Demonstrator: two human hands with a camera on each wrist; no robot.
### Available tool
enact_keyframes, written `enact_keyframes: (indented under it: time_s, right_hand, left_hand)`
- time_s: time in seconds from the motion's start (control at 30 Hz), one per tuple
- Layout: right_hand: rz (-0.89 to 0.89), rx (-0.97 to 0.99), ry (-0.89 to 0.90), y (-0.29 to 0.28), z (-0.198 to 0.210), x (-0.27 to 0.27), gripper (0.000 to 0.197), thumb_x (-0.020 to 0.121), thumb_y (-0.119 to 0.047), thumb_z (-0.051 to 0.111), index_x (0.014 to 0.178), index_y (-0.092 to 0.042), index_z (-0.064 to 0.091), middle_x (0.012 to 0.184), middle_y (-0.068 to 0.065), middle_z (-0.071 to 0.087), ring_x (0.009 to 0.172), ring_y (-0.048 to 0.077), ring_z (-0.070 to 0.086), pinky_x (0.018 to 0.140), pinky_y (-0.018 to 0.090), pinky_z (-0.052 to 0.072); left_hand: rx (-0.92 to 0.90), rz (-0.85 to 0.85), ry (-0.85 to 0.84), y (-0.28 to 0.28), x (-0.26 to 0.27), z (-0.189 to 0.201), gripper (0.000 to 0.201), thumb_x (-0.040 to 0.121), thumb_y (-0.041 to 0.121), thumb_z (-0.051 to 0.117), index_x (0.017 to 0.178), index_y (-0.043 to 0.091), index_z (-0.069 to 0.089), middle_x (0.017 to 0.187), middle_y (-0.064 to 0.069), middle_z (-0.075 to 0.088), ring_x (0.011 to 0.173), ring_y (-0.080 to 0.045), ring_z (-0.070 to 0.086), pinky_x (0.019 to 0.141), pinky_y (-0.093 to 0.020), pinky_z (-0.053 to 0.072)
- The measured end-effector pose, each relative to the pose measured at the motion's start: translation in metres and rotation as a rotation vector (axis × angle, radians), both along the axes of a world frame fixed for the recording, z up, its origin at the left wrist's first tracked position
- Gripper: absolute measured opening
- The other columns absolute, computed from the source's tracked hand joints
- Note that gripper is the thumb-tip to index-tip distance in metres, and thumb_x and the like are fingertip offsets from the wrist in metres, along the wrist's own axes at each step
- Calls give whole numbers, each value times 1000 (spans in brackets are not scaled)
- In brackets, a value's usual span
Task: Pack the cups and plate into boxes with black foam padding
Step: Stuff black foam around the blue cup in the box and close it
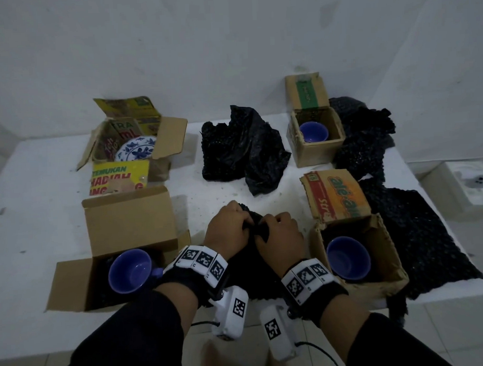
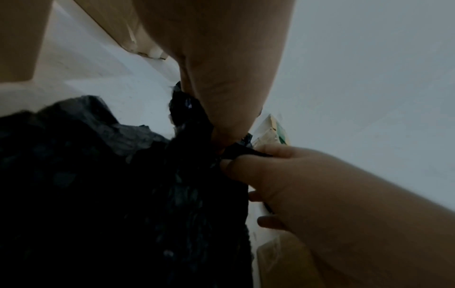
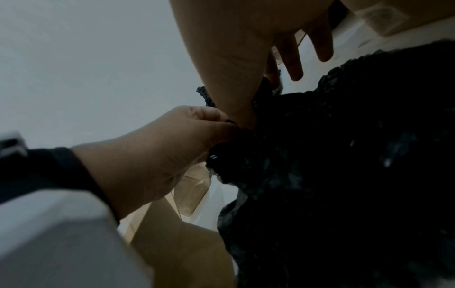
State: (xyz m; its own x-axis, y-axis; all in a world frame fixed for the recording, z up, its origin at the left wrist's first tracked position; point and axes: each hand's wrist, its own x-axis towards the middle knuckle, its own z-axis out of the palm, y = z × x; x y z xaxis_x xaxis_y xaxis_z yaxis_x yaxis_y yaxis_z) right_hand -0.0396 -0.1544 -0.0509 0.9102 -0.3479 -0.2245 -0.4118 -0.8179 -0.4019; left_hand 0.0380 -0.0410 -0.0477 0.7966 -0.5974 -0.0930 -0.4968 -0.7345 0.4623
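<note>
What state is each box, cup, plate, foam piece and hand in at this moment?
near left box: open, blue cup tipped inside
far left box: open, plate leaning inside
far right box: open, cup inside
near right box: open, cup inside
held foam: gripped by both hands
left hand: gripping
right hand: gripping
middle foam: crumpled, loose

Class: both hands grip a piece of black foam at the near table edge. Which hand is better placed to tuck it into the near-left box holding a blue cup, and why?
Left. The left hand pinches the black foam on the side nearer that box and its blue cup; the right hand would have to cross over.
</note>
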Motion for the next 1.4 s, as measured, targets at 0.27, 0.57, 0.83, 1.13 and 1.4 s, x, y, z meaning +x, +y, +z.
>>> enact_keyframes:
  time_s: [0.27, 0.57, 0.83, 1.13, 1.4]
  right_hand:
    - [-96, 281, -444, -6, 29, 15, 5, 87, -12, 55, 85, -12, 50, 83, 4, 56, 71, 19, 50, 59, 28, 34]
    - [-4, 510, -834, 0, 77, 30, 18, 84, 4, 55, 86, -13, 50, 72, -12, 51, 64, -2, 50, 58, 12, 37]
    - [147, 610, -935, 36, 95, 45, 24, 77, 15, 55, 91, -5, 53, 85, -8, 55, 82, -7, 54, 77, 8, 41]
    - [361, 616, -797, 74, 100, 59, 42, 80, 2, 62, 118, -11, 51, 107, -2, 60, 104, 13, 60, 90, 31, 51]
    - [337, 449, -621, 114, 117, 78, 28, 74, 12, 55, 93, -4, 67, 100, 10, 66, 99, 21, 59, 88, 28, 46]
  left_hand:
    - [-91, -67, -70, 12, 16, 40, 51, 74, 22, 68, 122, 26, 52, 122, 2, 56, 110, -25, 48, 89, -36, 40]
    - [-468, 64, 201, 40, 28, 88, 27, 85, 12, 66, 109, 10, 53, 113, -8, 61, 99, -18, 59, 90, -40, 49]
    - [-706, 161, 259, 76, 28, 104, 31, 82, 0, 66, 72, 21, 46, 70, 3, 51, 61, 5, 48, 61, -15, 38]
    - [-852, 406, 488, 122, 35, 110, 42, 82, -5, 63, 121, 6, 54, 117, -11, 62, 108, -24, 59, 91, -42, 51]
    - [-710, 357, 352, 175, 35, 94, 27, 83, -8, 59, 84, 17, 53, 85, 0, 62, 70, -10, 61, 55, -23, 52]
